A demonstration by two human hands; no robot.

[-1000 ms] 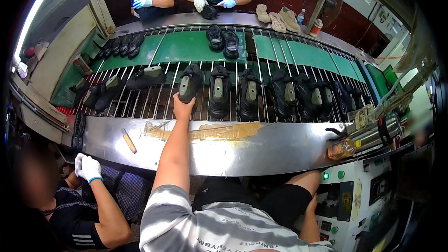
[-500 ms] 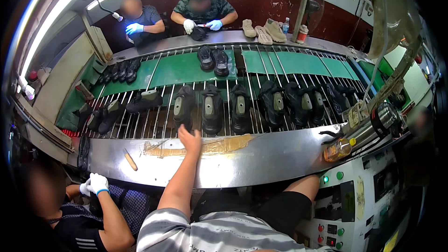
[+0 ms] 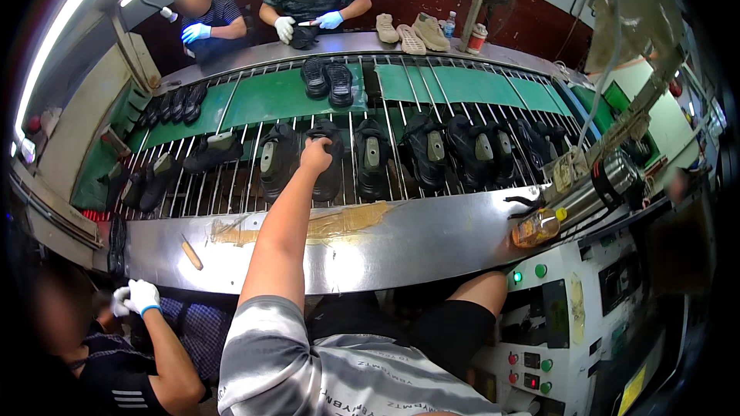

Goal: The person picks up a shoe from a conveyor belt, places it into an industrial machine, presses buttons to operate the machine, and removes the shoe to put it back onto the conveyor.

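Note:
My left hand [image 3: 315,156], reached out over the rod conveyor, is on a black shoe [image 3: 328,179] with its fingers curled over the upper part near the opening. The hand covers much of that opening. Close on the left stands another black shoe [image 3: 279,163] with an olive-green last in it, and a similar lasted shoe [image 3: 372,160] stands on the right. All three stand on the metal rods with their toes toward me. My right hand is out of view.
More black shoes [image 3: 425,154] line the conveyor [image 3: 245,177]. A wooden-handled tool [image 3: 192,254] lies on the steel ledge [image 3: 432,223], with a bottle [image 3: 537,228] and a steel flask [image 3: 609,185] at right. Gloved co-workers sit opposite and at lower left; a control panel [image 3: 532,331] stands lower right.
My left hand has moved forward from the ledge's edge onto the black shoe, its fingers going from spread to curled. The whole view has shifted slightly.

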